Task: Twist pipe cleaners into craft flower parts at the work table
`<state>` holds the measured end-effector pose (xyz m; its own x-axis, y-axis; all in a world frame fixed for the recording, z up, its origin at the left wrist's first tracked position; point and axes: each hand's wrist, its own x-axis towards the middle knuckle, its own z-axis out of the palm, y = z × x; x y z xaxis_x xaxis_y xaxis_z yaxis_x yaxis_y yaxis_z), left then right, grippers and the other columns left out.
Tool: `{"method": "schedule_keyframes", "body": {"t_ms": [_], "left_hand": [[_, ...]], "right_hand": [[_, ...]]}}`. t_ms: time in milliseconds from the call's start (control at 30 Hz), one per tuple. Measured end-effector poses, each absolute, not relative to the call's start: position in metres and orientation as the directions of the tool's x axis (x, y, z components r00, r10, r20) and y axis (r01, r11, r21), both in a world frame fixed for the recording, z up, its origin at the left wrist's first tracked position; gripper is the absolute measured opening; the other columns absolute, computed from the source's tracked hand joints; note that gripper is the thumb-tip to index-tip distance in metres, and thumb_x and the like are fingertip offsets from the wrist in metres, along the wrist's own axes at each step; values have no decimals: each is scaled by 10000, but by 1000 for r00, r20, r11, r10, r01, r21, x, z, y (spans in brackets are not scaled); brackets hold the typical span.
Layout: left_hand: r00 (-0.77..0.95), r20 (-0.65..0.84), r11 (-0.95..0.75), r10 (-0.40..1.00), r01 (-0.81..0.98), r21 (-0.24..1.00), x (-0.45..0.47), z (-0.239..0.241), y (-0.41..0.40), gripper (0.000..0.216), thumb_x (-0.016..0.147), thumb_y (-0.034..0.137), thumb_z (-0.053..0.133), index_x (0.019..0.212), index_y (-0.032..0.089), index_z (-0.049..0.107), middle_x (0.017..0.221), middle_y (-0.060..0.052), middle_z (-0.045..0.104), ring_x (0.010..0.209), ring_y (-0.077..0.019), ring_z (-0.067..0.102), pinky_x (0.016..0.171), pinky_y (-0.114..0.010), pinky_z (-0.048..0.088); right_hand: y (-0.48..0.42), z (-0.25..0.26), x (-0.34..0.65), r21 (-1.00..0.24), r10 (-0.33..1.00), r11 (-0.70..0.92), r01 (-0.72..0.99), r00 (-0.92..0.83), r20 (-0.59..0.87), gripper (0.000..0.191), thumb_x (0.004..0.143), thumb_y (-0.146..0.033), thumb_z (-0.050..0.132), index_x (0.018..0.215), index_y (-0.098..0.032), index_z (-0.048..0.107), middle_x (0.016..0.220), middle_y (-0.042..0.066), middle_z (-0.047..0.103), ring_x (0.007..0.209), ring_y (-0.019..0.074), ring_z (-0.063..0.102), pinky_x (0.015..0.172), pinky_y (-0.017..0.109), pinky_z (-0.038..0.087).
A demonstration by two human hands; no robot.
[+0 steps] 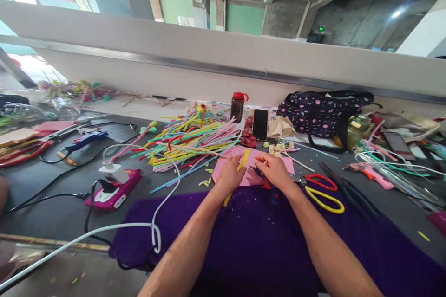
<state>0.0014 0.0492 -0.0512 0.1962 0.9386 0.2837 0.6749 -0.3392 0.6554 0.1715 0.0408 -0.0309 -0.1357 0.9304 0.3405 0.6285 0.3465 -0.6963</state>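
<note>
My left hand (230, 174) is closed around a yellow pipe cleaner (243, 159), whose upper end sticks up past my fingers and whose lower end shows under my wrist. My right hand (275, 170) is just to its right, fingers curled in a pinch on something small that I cannot make out. Both hands hover over a pink paper sheet (251, 175) lying on the grey table (62, 213). A purple cloth (258, 241) lies under my forearms.
A big heap of coloured pipe cleaners (190, 141) lies behind the sheet. Red scissors (318, 181) and yellow scissors (324, 200) lie right of my right hand. A pink power strip (113, 190) with white cable sits left. A brown bottle (237, 106), phone (259, 124) and dotted bag (322, 111) stand behind.
</note>
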Motion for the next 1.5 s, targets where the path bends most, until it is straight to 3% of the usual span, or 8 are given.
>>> {"method": "schedule_keyframes", "body": {"t_ms": [133, 233, 333, 433, 700, 1033, 1333, 1500], "left_hand": [[162, 226, -251, 961, 856, 453, -3, -41, 41, 359, 779, 260, 452, 1111, 154, 532, 1119, -110, 552, 1042, -207, 508, 883, -310, 384], [152, 113, -181, 982, 926, 331, -5, -37, 36, 331, 777, 339, 448, 1036, 176, 572, 1034, -99, 596, 954, -224, 557, 800, -326, 427], [179, 53, -187, 982, 940, 286, -6, -36, 34, 372, 726, 390, 504, 1037, 195, 566, 997, -84, 605, 881, -230, 581, 734, -329, 448], [212, 46, -216, 976, 941, 260, -7, -39, 35, 326, 707, 290, 519, 1016, 199, 566, 1012, -78, 593, 871, -215, 583, 720, -308, 448], [167, 77, -182, 983, 941, 285, -12, -52, 46, 329, 748, 128, 416, 1042, 176, 555, 1017, -88, 603, 948, -192, 562, 780, -275, 423], [135, 35, -140, 990, 951, 277, -18, -47, 48, 319, 767, 173, 417, 1030, 239, 584, 1059, -65, 592, 908, -193, 582, 744, -296, 438], [118, 1, -113, 993, 950, 290, -14, -36, 44, 327, 730, 348, 465, 995, 227, 615, 934, -82, 650, 891, -224, 593, 722, -297, 437], [78, 43, -87, 996, 956, 279, -21, -42, 50, 304, 775, 308, 384, 909, 215, 641, 890, -90, 661, 873, -215, 600, 734, -297, 433]], "right_hand": [[40, -30, 171, -682, 929, 350, 642, -143, 342, 213, 776, -263, 500, 927, -185, 629, 902, 43, 653, 633, 133, 601, 594, 261, 465], [40, -30, 170, -676, 927, 358, 645, -155, 343, 203, 774, -268, 503, 909, -187, 632, 894, 41, 657, 630, 135, 601, 594, 260, 465], [41, -30, 170, -676, 927, 358, 645, -156, 342, 202, 773, -268, 503, 906, -189, 632, 881, 37, 658, 606, 130, 597, 585, 258, 463], [42, -31, 172, -675, 929, 349, 649, -145, 341, 210, 772, -274, 499, 909, -188, 633, 870, 38, 655, 582, 122, 590, 575, 255, 459], [43, -33, 175, -660, 919, 365, 657, -139, 370, 219, 765, -263, 509, 925, -182, 635, 859, 45, 648, 631, 126, 591, 584, 243, 453], [42, -32, 171, -635, 913, 381, 672, -167, 372, 180, 771, -245, 516, 886, -193, 643, 843, 32, 658, 629, 130, 596, 580, 242, 450], [38, -32, 166, -586, 894, 430, 687, -232, 383, 171, 780, -251, 523, 892, -192, 639, 837, 31, 654, 692, 139, 589, 623, 244, 430], [34, -28, 161, -548, 876, 468, 694, -284, 389, 134, 780, -225, 524, 822, -195, 647, 808, 24, 647, 745, 142, 579, 660, 240, 411]]}}
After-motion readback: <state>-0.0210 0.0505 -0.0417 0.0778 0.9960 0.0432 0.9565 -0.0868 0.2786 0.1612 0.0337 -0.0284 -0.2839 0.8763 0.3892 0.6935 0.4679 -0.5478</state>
